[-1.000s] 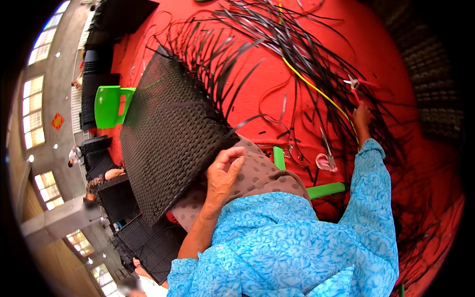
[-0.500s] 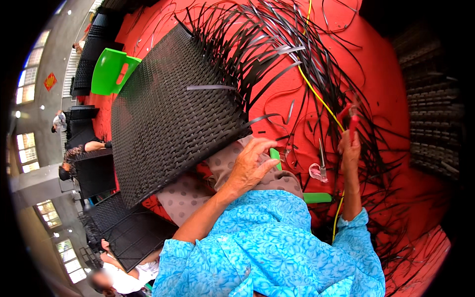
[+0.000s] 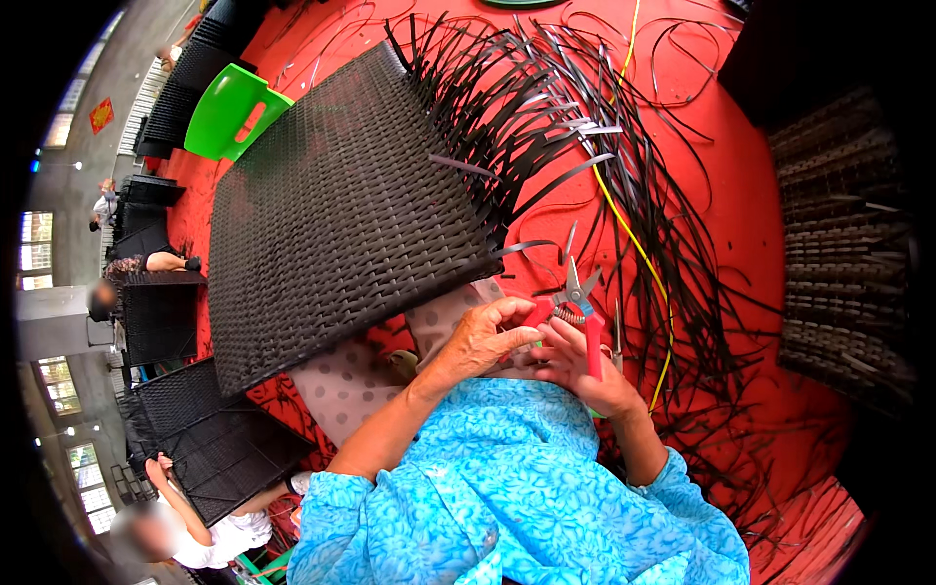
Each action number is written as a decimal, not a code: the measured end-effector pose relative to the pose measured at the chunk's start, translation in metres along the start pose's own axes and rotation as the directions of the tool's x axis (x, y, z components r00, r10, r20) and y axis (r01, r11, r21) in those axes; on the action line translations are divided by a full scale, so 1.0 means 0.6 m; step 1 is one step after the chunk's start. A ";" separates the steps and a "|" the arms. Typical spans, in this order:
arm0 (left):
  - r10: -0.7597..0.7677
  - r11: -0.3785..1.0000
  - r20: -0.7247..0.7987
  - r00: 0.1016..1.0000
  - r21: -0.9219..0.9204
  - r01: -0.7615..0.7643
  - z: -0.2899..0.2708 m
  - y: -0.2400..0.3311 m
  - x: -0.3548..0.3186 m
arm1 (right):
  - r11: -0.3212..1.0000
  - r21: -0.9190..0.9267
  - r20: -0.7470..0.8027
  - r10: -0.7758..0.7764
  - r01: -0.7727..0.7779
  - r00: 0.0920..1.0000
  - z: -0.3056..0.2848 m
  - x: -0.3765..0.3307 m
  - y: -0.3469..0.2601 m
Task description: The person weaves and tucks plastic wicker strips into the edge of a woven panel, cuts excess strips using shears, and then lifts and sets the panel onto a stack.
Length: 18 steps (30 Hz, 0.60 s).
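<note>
Red-handled pruning shears (image 3: pixel 593 341) are between my hands above my lap, with their blades spread and pointing away from me. My right hand (image 3: pixel 606 385) holds one handle against the palm, its fingers partly extended toward the other handle. My left hand (image 3: pixel 478 343) has thumb and index finger closed around the end of that other handle. Just beyond my left hand, a black woven panel (image 3: pixel 341 214) leans across my knees, tilted. Long loose black strips (image 3: pixel 487 127) fan out from its far right edge. One short strip (image 3: pixel 463 166) sticks up from the weave.
A red floor (image 3: pixel 721 195) carries scattered black strips and a yellow cord (image 3: pixel 634 234). A green plastic chair (image 3: pixel 224 112) stands behind the panel. More woven pieces (image 3: pixel 843 263) are stacked at the right. At the left, a person in white (image 3: pixel 229 541) sits beside another black panel (image 3: pixel 214 439).
My right hand has brought the shears in from the far right to my left hand. The shears' blades now show spread apart. My left fingers have closed at a handle.
</note>
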<state>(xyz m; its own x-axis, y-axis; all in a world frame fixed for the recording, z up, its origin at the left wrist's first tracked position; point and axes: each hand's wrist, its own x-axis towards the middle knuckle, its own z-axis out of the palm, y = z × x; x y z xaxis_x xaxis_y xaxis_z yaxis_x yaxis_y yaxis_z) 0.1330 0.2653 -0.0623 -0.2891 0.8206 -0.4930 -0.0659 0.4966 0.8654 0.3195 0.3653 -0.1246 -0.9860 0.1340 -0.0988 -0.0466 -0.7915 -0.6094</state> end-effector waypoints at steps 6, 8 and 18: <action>0.178 0.978 -0.087 0.980 0.126 -0.166 -0.007 0.007 -0.016 | 0.807 0.572 0.306 -0.048 -0.143 0.951 -0.003 0.012 0.009; 0.225 0.943 -0.084 0.971 0.268 -0.196 -0.014 0.011 -0.021 | 0.773 0.613 0.334 -0.064 -0.165 0.941 -0.001 0.018 0.019; 0.464 0.581 -0.099 0.880 0.784 -0.218 0.017 0.015 -0.033 | 0.695 0.719 0.132 -0.093 -0.031 0.987 0.029 0.057 0.046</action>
<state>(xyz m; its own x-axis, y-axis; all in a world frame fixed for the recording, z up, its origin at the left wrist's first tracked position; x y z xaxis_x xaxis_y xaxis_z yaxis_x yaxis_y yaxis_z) 0.1480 0.2564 -0.0454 -0.3799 0.9247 -0.0235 0.7734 0.3314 0.5404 0.2814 0.3375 -0.1311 -0.9899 0.1270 0.0629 -0.1168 -0.9825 0.1452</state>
